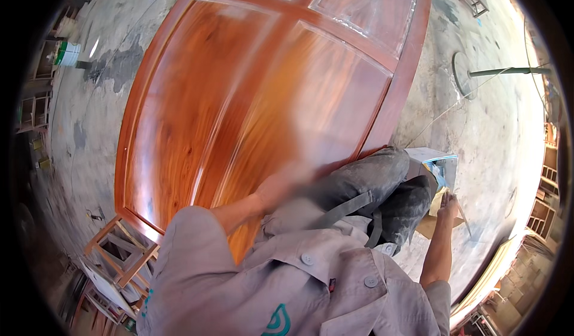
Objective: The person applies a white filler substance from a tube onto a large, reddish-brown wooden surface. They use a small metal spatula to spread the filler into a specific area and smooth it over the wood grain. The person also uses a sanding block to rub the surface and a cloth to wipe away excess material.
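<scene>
L forearm (238, 212) angled fwd & inward, L hand (284, 185) blurred; R forearm (440, 246) out to side, R hand (447, 202) grip unclear.

Upper garment: one loose grey work shirt (239, 294), filling the view at 6 o'clock. Fastening: round, pale buttons (371, 282) between 4 and 6 o'clock. Marking: curved teal emblem (277, 320) at 6 o'clock; additional small teal marks (147, 303) between 7 and 8 o'clock. A small dark red tag (332, 285) sits between 5 and 6 o'clock. The left sleeve (194, 237) and right sleeve (440, 300) are grey. Lower garment: dark trousers (373, 171), dusted pale, between 3 and 4 o'clock. A flat dark strap (342, 210) is at the waist.
</scene>
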Tool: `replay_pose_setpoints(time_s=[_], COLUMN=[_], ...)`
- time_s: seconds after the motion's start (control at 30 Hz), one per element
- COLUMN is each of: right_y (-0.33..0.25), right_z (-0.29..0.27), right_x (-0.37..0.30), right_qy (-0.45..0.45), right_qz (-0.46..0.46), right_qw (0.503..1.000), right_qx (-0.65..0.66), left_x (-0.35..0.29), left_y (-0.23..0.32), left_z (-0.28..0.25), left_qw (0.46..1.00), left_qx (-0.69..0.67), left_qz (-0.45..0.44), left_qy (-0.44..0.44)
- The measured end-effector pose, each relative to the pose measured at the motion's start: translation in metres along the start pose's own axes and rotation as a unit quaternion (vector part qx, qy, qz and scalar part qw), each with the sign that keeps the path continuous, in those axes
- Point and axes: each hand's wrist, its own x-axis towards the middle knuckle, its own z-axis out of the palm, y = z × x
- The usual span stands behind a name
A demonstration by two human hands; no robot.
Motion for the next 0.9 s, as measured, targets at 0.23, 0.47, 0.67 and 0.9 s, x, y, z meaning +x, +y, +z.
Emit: replay_pose_setpoints(time_s=[0.23,0.47,0.67,0.9], right_y=[-0.049,-0.027,-0.019,-0.023], right_z=[0.138,0.222,0.266,0.314], right_x=[-0.249,-0.319,-0.321,-0.291], right_qy=[-0.171,-0.257,-0.362,-0.513], right_qz=[-0.282,-0.449,-0.537,-0.433], right_qw=[0.913,0.762,0.6,0.436], right_qx=[-0.241,-0.39,-0.47,-0.599], left_x=[-0.046,-0.044,0.013,0.13], left_y=[0.013,-0.069,-0.134,-0.195], left_z=[-0.025,0.045,-0.045,-0.145], left_qw=[0.987,0.948,0.874,0.831], left_qx=[-0.142,0.098,0.157,0.154], left_qz=[-0.002,-0.064,-0.15,-0.284], left_qy=[0.071,0.295,0.434,0.452])
